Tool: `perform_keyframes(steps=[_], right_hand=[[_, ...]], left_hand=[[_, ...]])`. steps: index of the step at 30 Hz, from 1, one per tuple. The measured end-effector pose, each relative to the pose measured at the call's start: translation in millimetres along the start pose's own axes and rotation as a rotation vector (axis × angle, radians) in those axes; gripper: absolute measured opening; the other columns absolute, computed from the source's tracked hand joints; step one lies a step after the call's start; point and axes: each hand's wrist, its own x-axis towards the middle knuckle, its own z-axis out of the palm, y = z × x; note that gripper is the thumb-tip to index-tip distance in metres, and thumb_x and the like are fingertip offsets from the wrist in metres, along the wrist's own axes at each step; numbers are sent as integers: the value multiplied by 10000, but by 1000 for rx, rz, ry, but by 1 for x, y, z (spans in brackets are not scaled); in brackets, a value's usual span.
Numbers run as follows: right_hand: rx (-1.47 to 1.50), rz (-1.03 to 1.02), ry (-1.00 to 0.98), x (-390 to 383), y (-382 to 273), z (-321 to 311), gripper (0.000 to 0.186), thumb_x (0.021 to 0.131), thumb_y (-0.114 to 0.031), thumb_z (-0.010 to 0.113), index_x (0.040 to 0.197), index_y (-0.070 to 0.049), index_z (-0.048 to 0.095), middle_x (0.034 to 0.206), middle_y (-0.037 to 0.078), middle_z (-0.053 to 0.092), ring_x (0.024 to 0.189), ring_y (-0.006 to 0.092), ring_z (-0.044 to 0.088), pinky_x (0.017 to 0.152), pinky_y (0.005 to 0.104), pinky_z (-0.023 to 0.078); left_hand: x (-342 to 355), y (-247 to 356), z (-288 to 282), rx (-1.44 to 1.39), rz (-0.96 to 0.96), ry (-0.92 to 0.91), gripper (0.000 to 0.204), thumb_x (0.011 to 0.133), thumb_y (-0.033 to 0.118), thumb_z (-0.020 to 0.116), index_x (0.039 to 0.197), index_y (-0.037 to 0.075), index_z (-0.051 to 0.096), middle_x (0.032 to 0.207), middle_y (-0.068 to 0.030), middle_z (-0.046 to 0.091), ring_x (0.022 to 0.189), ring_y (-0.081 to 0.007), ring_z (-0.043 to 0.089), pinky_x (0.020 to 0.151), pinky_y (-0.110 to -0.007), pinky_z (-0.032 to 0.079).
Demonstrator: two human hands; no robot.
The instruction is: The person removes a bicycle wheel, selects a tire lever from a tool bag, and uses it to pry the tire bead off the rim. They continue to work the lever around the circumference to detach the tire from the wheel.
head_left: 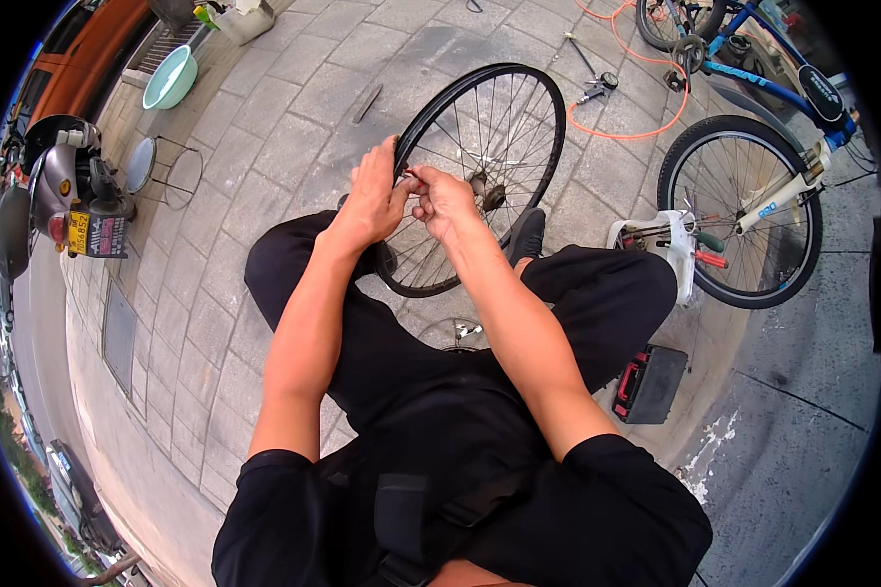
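A black spoked bicycle wheel point(560, 122) stands tilted between my legs, its hub and spokes facing right. My left hand point(373, 196) is wrapped over the wheel's left side, fingers along the outside of the rim and thumb on the inner side. Close beside it, my right hand point(446, 203) is closed in a pinch at the same stretch of rim. Its fingertips meet near my left thumb. Whatever small part lies in that pinch is mostly covered by the fingers.
On the right, a blue and white bicycle point(754, 88) stands beside a white container of tools point(677, 245). A black and red toolbox point(650, 384) lies below it. Ahead are an orange hose point(646, 134) and gauge point(608, 80). Left are a stool point(142, 164), basin point(170, 78) and scooter point(78, 191).
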Motion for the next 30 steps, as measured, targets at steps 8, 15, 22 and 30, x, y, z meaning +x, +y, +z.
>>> perform_keyframes(steps=[8,15,22,30], right_hand=[[98,87,-51,19,10,0,199,963,-243,647,819,-105,638,670,2,526,498,137,386,488,373,353],[195,-15,-334,0,14,-24,273,1055,-363,616,1062,-93,663,948,70,657,536,135,479,439,299,340],[126,139,-170,24,-1,-15,185,965,-221,637,812,-118,617,619,-34,485,475,93,380,429,292,285],[83,-38,-230,0,3,-28,204,993,-244,653,866,-84,653,677,-11,541,486,102,475,390,282,316]], left_hand=[[4,12,14,139,-76,62,567,986,168,652,1441,-102,451,1115,-276,673,1051,-447,633,962,-522,428],[19,47,8,-27,-311,22,494,1025,178,624,1388,-126,482,1030,-341,690,1030,-495,662,948,-554,469],[15,17,14,169,-22,29,550,1030,190,618,1418,-159,444,1275,-385,580,1150,-523,578,1030,-532,443],[25,36,9,119,-236,-74,569,1017,238,638,1393,-155,467,1242,-383,600,1155,-528,583,1004,-539,455]])
